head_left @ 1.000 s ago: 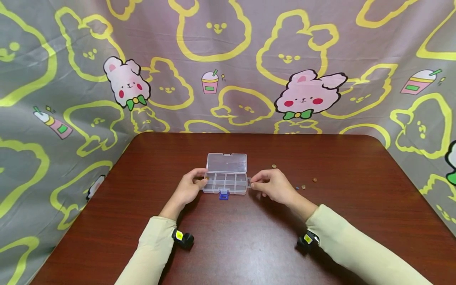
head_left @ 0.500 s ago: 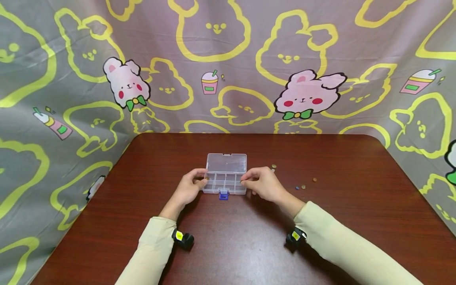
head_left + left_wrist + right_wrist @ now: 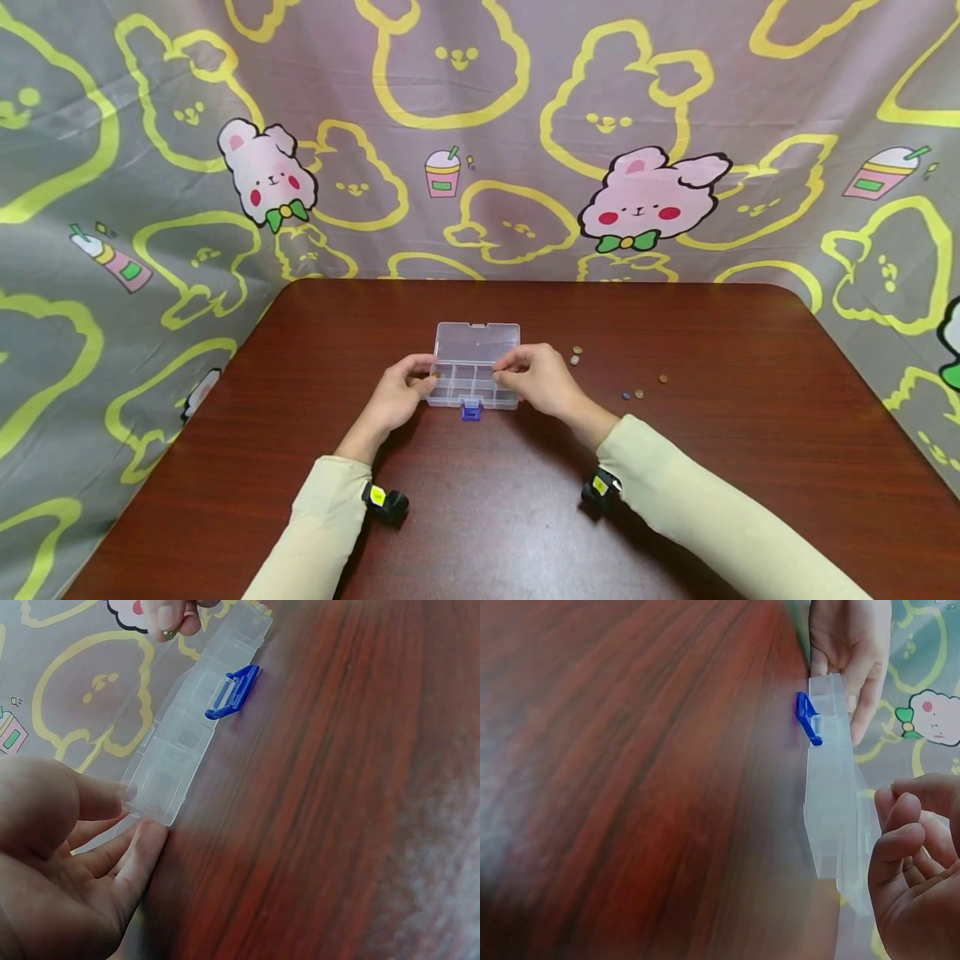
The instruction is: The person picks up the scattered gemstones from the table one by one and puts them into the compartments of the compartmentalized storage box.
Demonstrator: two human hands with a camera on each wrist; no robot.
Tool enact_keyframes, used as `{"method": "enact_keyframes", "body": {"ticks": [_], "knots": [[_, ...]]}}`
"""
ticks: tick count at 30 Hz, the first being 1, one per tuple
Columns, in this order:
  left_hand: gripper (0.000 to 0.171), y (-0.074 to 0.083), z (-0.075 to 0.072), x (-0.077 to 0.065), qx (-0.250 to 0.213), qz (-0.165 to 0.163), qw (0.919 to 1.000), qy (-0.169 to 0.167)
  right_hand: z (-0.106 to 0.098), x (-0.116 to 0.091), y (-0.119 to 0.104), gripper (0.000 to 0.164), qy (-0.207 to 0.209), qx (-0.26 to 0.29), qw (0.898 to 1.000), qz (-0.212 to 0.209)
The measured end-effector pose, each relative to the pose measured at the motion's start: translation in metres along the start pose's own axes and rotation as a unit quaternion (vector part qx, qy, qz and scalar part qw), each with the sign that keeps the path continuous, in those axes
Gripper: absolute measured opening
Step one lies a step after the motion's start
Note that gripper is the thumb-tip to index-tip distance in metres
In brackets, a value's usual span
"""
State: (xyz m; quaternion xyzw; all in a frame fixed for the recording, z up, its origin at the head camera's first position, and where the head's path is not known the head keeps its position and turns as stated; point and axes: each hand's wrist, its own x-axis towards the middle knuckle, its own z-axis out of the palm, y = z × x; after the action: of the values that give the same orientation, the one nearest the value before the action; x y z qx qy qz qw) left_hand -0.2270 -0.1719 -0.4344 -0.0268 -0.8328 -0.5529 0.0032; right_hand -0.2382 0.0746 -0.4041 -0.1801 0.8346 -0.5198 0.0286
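A clear plastic compartment box [image 3: 472, 403] with a blue latch [image 3: 471, 411] stands on the table, its lid [image 3: 477, 342] raised at the back. My left hand [image 3: 401, 393] grips the box's left end between thumb and fingers. Over the right-hand compartments is my right hand [image 3: 538, 382], thumb and fingertips together. In the left wrist view a tiny greenish pebble-like piece [image 3: 170, 634] shows at those fingertips; its exact kind is too small to tell. A small yellowish piece [image 3: 437, 376] shows in the leftmost part of the box, partly behind the left fingers.
Several small pebble-like pieces lie on the brown table [image 3: 720, 467] right of the box: a greenish one [image 3: 577, 350], a whitish one [image 3: 575, 360], a blue one [image 3: 626, 396], a tan one [image 3: 639, 393] and an orange-brown one [image 3: 662, 379]. A patterned curtain [image 3: 517, 100] hangs behind.
My right hand has moved left from beside the box's right end to above its compartments, uncovering the whitish piece. My left hand and the box have stayed in place.
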Motion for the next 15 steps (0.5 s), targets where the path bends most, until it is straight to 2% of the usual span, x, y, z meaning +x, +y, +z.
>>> {"method": "enact_keyframes", "body": {"ticks": [15], "knots": [[0.031,-0.003,0.001,0.0,-0.001,0.003,1.0,0.004,0.018,0.016,-0.011,0.005,-0.002,-0.016,1.0,0.023]]}}
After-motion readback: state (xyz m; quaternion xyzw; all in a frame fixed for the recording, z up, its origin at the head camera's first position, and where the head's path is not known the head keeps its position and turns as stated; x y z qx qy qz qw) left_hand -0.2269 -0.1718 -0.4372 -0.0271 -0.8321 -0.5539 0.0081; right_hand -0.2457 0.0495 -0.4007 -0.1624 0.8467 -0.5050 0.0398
